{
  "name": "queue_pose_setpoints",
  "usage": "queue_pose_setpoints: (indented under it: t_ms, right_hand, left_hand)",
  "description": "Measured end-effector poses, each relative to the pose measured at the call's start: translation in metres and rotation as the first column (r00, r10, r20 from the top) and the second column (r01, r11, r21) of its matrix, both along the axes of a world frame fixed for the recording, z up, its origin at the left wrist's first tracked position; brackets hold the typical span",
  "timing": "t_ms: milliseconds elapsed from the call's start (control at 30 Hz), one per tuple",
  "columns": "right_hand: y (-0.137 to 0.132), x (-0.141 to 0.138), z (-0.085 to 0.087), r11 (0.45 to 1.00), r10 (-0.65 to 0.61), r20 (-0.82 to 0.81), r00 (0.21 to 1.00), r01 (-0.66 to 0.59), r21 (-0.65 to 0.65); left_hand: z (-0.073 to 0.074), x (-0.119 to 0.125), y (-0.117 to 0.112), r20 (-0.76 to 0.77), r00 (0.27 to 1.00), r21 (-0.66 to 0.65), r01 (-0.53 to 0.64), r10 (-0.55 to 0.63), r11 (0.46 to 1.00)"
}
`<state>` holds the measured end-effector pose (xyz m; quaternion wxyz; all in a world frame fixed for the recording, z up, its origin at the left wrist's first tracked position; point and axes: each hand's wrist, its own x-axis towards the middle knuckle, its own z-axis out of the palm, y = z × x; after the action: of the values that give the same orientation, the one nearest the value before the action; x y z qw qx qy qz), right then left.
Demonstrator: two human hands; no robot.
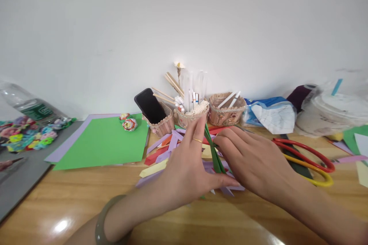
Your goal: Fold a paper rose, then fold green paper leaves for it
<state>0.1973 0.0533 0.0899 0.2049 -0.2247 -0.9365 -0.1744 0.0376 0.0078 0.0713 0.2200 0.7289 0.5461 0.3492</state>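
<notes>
My left hand (186, 164), with a ring and a bangle, holds a folded green paper strip (214, 153) between its raised fingers and its thumb. The strip stands up, narrow and slightly twisted at its middle. My right hand (253, 160) has its fingers curled in against the strip's right side, pinching it near the middle; its fingertips are partly hidden. Below and behind both hands lies a pile of cut paper strips (153, 169) in purple, red and pale yellow. Right of my right hand are red and yellow loop handles (326, 180), apparently scissors; their blades are hidden.
Green paper sheets (115, 141) with small paper flowers (129, 124) lie left. Behind stand a phone (151, 103) and decorated baskets (227, 111) holding sticks and pens. A tissue pack (273, 115) and lidded cup (336, 111) stand right. A bottle (37, 109) leans far left.
</notes>
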Motion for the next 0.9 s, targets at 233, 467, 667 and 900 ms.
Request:
queue_pose_setpoints:
  t_ms: [233,467,667,900]
  right_hand:
    - [0.009,0.002,-0.005,1.000,0.021,-0.039,0.999,-0.021,0.000]
    - [0.008,-0.003,-0.001,1.000,0.014,-0.027,1.000,-0.014,0.004]
    - [0.006,-0.012,0.001,0.998,0.043,-0.056,0.998,-0.040,0.047]
    - [0.005,-0.011,0.002,0.995,0.018,-0.067,0.998,-0.011,0.098]
  left_hand:
    - [0.020,-0.018,0.004,-0.160,0.984,-0.009,0.072,-0.072,0.997]
    - [0.027,-0.021,0.004,-0.293,0.955,0.342,0.065,0.041,0.938]
    - [0.028,-0.016,0.003,-0.407,0.898,0.446,0.034,0.169,0.894]
    - [0.032,-0.024,0.004,-0.452,0.888,0.444,0.139,0.088,0.885]
